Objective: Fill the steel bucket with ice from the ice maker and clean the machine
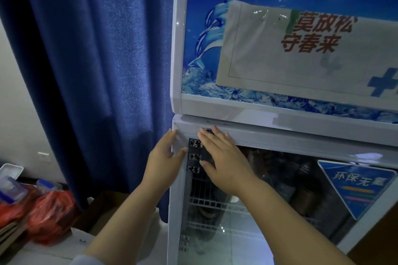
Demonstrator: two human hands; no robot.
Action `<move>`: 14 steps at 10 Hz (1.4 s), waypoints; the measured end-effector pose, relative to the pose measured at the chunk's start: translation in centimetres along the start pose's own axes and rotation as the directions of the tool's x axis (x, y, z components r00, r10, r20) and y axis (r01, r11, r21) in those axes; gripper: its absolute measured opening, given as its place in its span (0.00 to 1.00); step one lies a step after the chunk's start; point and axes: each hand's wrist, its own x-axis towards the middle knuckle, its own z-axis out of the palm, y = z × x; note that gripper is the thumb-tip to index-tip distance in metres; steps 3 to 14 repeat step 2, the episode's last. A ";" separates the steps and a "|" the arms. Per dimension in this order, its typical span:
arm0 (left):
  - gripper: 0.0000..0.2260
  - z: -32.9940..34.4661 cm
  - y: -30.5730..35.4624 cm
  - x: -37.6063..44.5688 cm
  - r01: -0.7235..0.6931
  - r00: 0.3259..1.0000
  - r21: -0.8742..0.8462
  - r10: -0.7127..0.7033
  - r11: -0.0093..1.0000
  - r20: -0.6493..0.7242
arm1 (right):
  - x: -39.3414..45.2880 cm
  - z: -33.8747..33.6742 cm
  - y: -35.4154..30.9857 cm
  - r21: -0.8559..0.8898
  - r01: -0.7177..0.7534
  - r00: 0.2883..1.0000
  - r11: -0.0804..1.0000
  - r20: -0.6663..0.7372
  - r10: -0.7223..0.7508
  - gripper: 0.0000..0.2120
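A white upright cabinet fills the right of the view. Its upper part point(286, 105) carries a blue ice picture with a paper sign taped over it. Below is a glass door point(269, 217) with wire shelves and dark items behind it. My left hand point(165, 161) lies with straight fingers on the door's top left corner, thumb on the front. My right hand point(224, 157) rests flat, fingers spread, on the door's upper frame and glass beside small labels point(195, 156). No steel bucket or ice is in view.
A blue curtain point(97, 71) hangs directly left of the cabinet. At lower left sit red plastic bags point(49, 215), clear lidded boxes point(13, 187) and an open cardboard box point(103, 211). A blue sticker point(355, 187) is on the glass at right.
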 end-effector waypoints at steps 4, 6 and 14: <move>0.19 -0.7 1.3 -2.7 0.040 0.990 -0.019 -0.042 0.999 -0.135 | -1.5 -1.3 -1.0 0.195 -0.148 0.981 0.970 -0.096 0.169 0.26; 0.19 -0.7 1.3 -2.7 0.040 0.990 -0.019 -0.042 0.999 -0.135 | -1.5 -1.3 -1.0 0.195 -0.148 0.981 0.970 -0.096 0.169 0.26; 0.19 -0.7 1.3 -2.7 0.040 0.990 -0.019 -0.042 0.999 -0.135 | -1.5 -1.3 -1.0 0.195 -0.148 0.981 0.970 -0.096 0.169 0.26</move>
